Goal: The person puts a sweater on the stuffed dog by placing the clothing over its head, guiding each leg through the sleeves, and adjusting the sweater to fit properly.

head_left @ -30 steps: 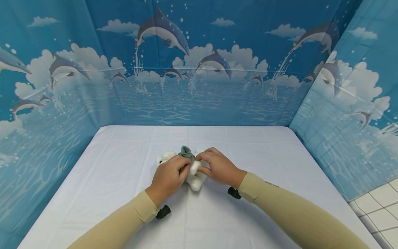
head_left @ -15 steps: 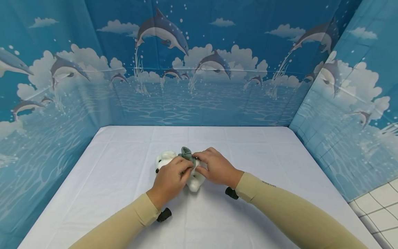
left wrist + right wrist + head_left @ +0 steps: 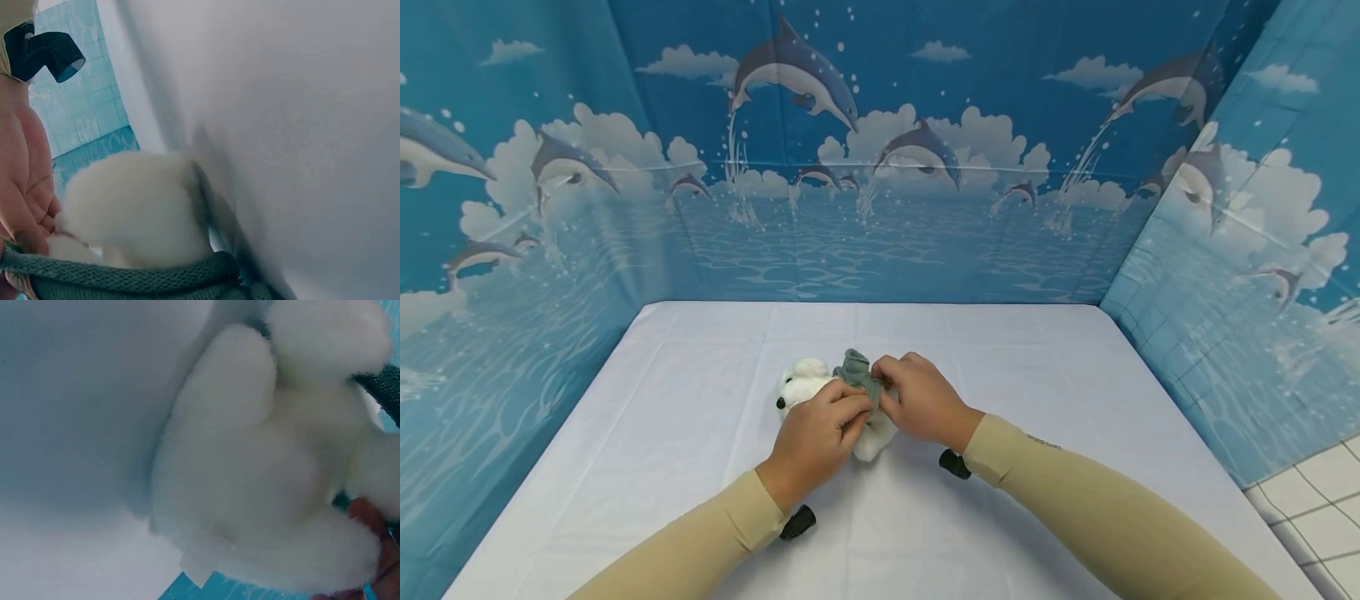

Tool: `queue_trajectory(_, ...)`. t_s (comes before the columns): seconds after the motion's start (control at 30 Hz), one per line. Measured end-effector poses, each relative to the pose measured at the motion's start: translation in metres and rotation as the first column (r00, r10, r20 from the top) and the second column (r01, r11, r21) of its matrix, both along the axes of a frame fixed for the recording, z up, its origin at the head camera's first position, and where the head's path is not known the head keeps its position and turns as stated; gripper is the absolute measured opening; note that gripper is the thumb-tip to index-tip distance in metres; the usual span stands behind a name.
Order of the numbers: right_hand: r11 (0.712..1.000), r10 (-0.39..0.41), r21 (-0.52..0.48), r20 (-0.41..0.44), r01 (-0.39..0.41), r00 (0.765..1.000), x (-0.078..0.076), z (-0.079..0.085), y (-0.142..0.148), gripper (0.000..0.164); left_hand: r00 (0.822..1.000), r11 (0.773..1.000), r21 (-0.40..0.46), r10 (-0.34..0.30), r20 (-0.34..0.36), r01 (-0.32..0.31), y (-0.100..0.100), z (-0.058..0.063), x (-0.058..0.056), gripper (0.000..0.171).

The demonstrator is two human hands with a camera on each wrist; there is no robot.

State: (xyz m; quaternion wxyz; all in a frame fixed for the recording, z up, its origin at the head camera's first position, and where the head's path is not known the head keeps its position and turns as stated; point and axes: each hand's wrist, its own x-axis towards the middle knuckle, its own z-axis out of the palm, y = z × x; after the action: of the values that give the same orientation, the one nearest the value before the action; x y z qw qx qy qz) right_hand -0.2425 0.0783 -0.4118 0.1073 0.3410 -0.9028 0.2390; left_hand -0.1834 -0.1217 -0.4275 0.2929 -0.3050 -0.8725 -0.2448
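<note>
A white plush dog (image 3: pixel 801 382) with a black nose lies in the middle of the table, its head toward the left. Around its upper body sits a small grey-green knitted sweater (image 3: pixel 854 367); the ribbed edge of the sweater (image 3: pixel 125 275) shows close up in the left wrist view. My left hand (image 3: pixel 816 433) pinches the sweater from the near side. On the right, my right hand (image 3: pixel 925 402) grips the sweater's edge, fingers and thumb bent. The plush dog's body (image 3: pixel 250 469) fills much of the right wrist view. Fingertips are partly hidden by cloth and plush.
A white cloth covers the table (image 3: pixel 700 350). Blue dolphin-print curtains (image 3: pixel 880 242) stand along its back and sides. Black wrist-camera mounts (image 3: pixel 798 522) hang beneath both wrists. White floor tiles (image 3: pixel 1315 508) show at lower right.
The sweater has come farther right over the plush dog's body and covers more of it. My left hand has shifted slightly right, uncovering the dog's nose. My right hand has moved slightly left.
</note>
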Motion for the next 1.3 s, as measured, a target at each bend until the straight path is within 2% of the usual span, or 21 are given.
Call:
queue_trajectory(0.13, 1.0, -0.024, -0.015, -0.023, 0.024, 0.999, -0.002, -0.002, -0.002, 0.013, 1.0, 1.0, 0.023, -0.018, -0.008, 0.018, -0.001, -0.001, 0.0, 0.011)
queue_trajectory(0.23, 1.0, -0.012, -0.003, -0.041, 0.011, 0.999, -0.004, -0.004, -0.003, 0.014, 1.0, 0.998, 0.063, -0.022, 0.005, 0.022, -0.003, -0.002, -0.002, 0.01)
queue_trajectory(0.4, 0.999, 0.045, 0.008, -0.026, -0.044, 0.999, -0.004, -0.003, -0.004, 0.035, 0.998, 0.994, 0.109, -0.031, 0.048, 0.025, -0.006, -0.003, -0.005, 0.01)
queue_trajectory(0.47, 0.999, 0.045, 0.011, -0.024, -0.045, 0.999, -0.003, -0.003, -0.004, 0.036, 0.998, 0.994, 0.1, -0.039, 0.052, 0.034, -0.006, -0.003, -0.005, 0.01)
queue_trajectory(0.77, 1.0, -0.029, -0.011, -0.05, 0.028, 0.998, -0.002, -0.004, -0.009, 0.025, 0.999, 0.995, 0.093, -0.039, 0.019, 0.037, -0.008, -0.005, -0.006, 0.013)
queue_trajectory(0.97, 0.998, -0.05, -0.038, -0.076, 0.047, 0.996, -0.002, -0.005, -0.01, 0.017, 0.999, 0.994, 0.103, -0.046, 0.012, 0.044, -0.011, -0.007, -0.008, 0.013)
queue_trajectory(1.13, 0.999, -0.046, -0.022, -0.108, 0.044, 0.993, -0.002, -0.006, -0.01, 0.017, 0.998, 0.995, 0.089, -0.041, 0.038, 0.037, -0.012, -0.008, -0.009, 0.012)
queue_trajectory(1.3, 1.0, -0.012, -0.024, -0.019, 0.011, 1.0, -0.005, -0.005, -0.007, 0.024, 0.992, 0.996, 0.084, -0.025, 0.126, 0.015, -0.015, -0.008, -0.013, 0.009)
